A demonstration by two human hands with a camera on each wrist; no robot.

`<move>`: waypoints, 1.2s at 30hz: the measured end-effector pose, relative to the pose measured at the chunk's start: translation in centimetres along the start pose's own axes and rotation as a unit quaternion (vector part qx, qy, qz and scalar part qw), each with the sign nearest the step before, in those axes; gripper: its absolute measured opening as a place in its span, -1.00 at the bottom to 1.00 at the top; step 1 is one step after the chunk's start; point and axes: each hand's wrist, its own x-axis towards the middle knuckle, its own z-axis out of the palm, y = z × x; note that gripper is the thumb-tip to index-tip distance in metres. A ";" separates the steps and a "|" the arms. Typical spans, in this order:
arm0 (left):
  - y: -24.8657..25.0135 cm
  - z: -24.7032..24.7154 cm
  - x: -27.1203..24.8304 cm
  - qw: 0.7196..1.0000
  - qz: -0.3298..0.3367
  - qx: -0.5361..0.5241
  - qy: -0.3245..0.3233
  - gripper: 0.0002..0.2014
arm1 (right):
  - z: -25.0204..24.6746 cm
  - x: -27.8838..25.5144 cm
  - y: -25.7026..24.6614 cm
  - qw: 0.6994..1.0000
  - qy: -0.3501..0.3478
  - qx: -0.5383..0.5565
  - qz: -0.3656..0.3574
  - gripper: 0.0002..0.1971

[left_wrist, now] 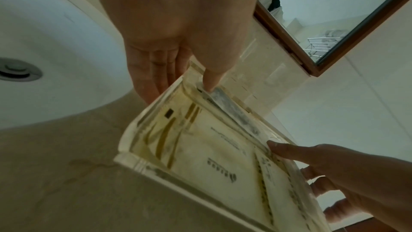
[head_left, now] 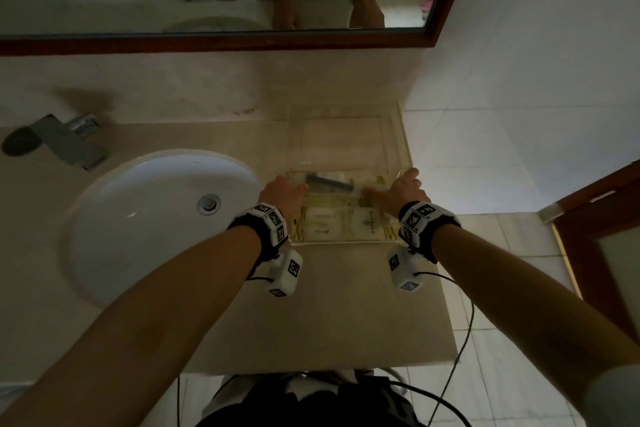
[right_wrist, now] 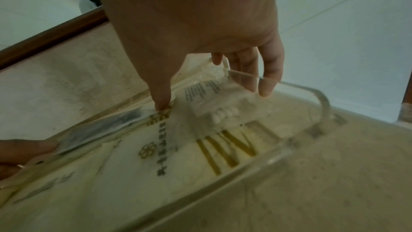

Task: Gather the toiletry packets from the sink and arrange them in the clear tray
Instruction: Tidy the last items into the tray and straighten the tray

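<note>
The clear tray sits on the beige counter to the right of the sink, and white-and-gold toiletry packets lie flat inside it. A packet with a dark long item lies along the far side. My left hand holds the tray's left end; in the left wrist view the thumb presses on the dark packet while the fingers run down outside the wall. My right hand holds the right end the same way, its thumb on the packets near a cotton-swab packet.
The white sink with its drain lies to the left, and a chrome faucet stands behind it. A second clear acrylic piece stands behind the tray by the wall. The counter ends just right of the tray, near a wooden door frame.
</note>
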 end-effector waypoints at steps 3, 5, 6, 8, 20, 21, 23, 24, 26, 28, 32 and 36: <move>0.2 -0.1 0.4 1.000 -0.004 -0.001 0.010 -0.43 | 0.1 0.2 -0.3 1.000 0.001 -0.010 0.005 0.09; 0.3 -0.1 0.7 1.000 -0.004 0.003 0.012 -0.44 | 0.2 0.2 -0.4 1.000 0.000 -0.007 0.006 0.09; 0.3 -0.1 0.8 1.000 -0.004 0.003 0.012 -0.44 | 0.2 0.2 -0.4 1.000 0.000 -0.004 0.006 0.08; 0.2 0.0 1.0 1.000 -0.006 0.000 0.015 -0.43 | 0.2 0.2 -0.4 1.000 0.004 -0.002 0.005 0.08; 0.0 0.6 1.7 0.998 -0.028 -0.043 0.025 -0.37 | -0.1 0.6 -1.1 0.999 0.054 0.002 -0.002 -0.02; 0.1 0.6 1.8 0.998 -0.027 -0.047 0.027 -0.38 | -0.2 0.8 -1.3 0.999 0.054 0.004 0.001 -0.01; 0.2 0.7 1.9 0.998 -0.025 -0.049 0.034 -0.41 | -0.2 1.0 -1.5 0.998 0.054 0.009 0.006 0.00; 0.3 0.7 1.9 0.998 -0.024 -0.047 0.036 -0.42 | -0.2 1.0 -1.5 0.998 0.054 0.012 0.009 0.00; 0.3 0.7 2.0 0.998 -0.029 -0.050 0.038 -0.43 | -0.1 1.0 -1.6 0.998 0.053 0.019 0.015 0.00; 0.3 0.7 2.1 0.997 -0.031 -0.058 0.041 -0.44 | -0.1 1.0 -1.6 0.998 0.053 0.022 0.020 -0.01; 0.3 0.9 2.5 0.996 -0.033 -0.070 0.043 -0.43 | -0.2 1.1 -1.4 0.998 0.051 0.014 0.026 0.02; 0.4 1.1 2.6 0.994 -0.036 -0.095 0.047 -0.45 | -0.2 1.1 -1.5 0.998 0.049 0.004 0.029 0.02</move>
